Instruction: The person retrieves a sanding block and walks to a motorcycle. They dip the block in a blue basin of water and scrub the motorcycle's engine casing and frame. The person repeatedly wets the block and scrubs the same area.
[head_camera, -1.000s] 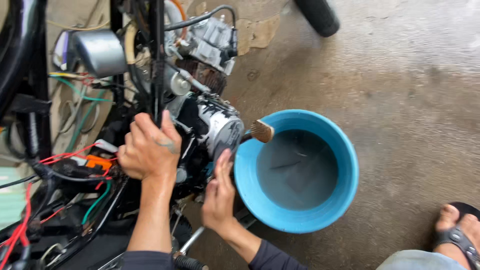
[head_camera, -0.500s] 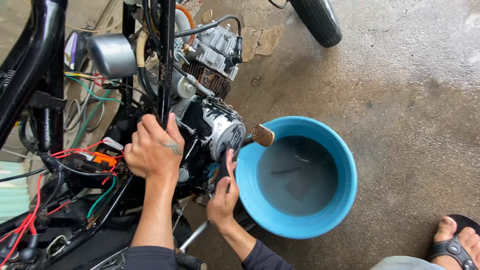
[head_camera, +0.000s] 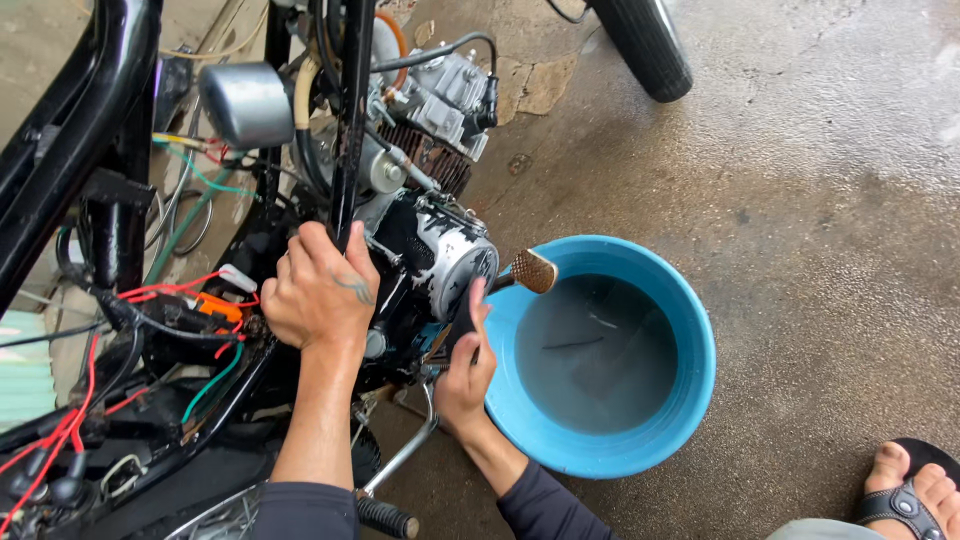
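There are no packages, labels, signs or screens to see here, only bare parts, wires and wet floor.

1. A motorcycle repair spot on a wet, stained concrete floor (head_camera: 820, 230)
2. A stripped black motorcycle frame (head_camera: 90, 110) with bare engine (head_camera: 440, 260) and loose red and green wires (head_camera: 150, 300)
3. A round blue plastic basin of murky water (head_camera: 600, 355) stands beside it
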